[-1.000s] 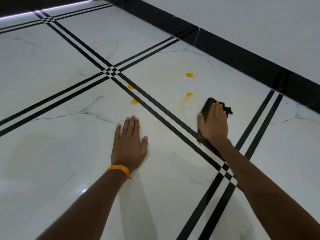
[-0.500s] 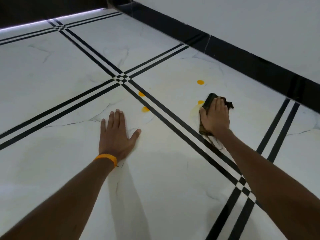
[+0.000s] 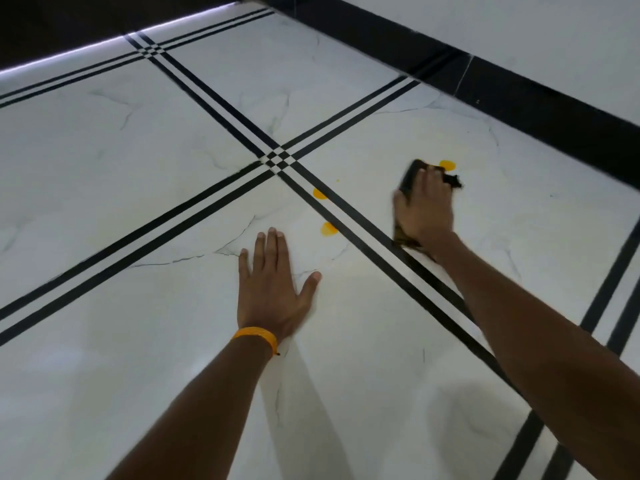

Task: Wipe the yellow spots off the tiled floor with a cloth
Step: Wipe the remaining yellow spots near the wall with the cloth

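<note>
My right hand point(image 3: 426, 209) presses a dark cloth point(image 3: 409, 176) flat on the white marble tile floor point(image 3: 138, 188); the cloth shows beyond my fingertips and under my wrist. A yellow spot point(image 3: 447, 164) lies just past the cloth's far edge. Two more yellow spots sit left of it beside the black double stripe, one point(image 3: 319, 194) farther and one point(image 3: 328, 229) nearer, plus a tiny yellow fleck point(image 3: 337, 181). My left hand point(image 3: 273, 289) lies flat on the tile with fingers spread, empty, an orange band on its wrist.
Black double stripes point(image 3: 214, 199) cross the floor in a grid. A black skirting band point(image 3: 519, 105) runs under a white wall at the right. A lit strip point(image 3: 104, 46) edges the dark far-left wall.
My right hand has slid the cloth forward over the nearer yellow spot and its smear, up to the far spot. My left hand stays flat. The camera has shifted.
</note>
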{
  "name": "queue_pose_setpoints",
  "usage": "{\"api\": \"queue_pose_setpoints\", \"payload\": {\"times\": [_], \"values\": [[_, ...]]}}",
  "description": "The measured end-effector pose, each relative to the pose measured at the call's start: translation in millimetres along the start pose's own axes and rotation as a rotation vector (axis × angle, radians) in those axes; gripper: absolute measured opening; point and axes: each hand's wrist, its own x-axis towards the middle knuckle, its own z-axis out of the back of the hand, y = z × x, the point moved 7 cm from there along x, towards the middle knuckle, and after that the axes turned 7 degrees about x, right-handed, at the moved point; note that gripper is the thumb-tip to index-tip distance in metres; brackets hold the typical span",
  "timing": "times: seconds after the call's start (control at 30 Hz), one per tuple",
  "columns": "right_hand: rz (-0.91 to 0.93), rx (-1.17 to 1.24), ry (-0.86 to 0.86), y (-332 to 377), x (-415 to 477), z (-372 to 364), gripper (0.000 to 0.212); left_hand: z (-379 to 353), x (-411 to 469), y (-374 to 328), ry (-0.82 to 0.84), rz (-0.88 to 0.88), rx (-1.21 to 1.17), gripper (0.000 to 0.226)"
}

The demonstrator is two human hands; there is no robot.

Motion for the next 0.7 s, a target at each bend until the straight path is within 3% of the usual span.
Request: {"api": "queue_pose_setpoints", "payload": {"times": [0.1,0.17,0.33,0.47,0.57,0.67,0.7], "values": [[0.353,-0.004,0.100,69.2,-53.0,-27.9,0.081,-0.6,2.1,0.7,0.004,-0.003,0.013,0.093],[0.420,0.021,0.122,49.8,-69.2,-23.5,0.081,-1.8,2.3,1.1,0.005,-0.004,0.016,0.093],[-0.078,-0.008,-0.053,-73.4,14.9,15.1,0.083,-0.5,2.9,-0.7,0.001,-0.003,0.013,0.094],[-0.154,0.020,-0.048,-51.8,65.4,23.0,0.073,0.8,0.8,0.4,0.000,-0.004,0.019,0.094],[0.091,0.020,0.048,15.0,63.1,6.9,0.060,-1.2,2.8,-0.1,-0.001,-0.011,0.030,0.094],[0.516,-0.028,0.167,77.2,-6.5,-13.5,0.067,-1.1,2.2,0.1,-0.002,-0.012,0.033,0.094],[0.581,-0.036,0.211,74.9,-34.8,-16.8,0.069,-0.9,1.7,-0.9,-0.005,-0.012,0.034,0.093]]}}
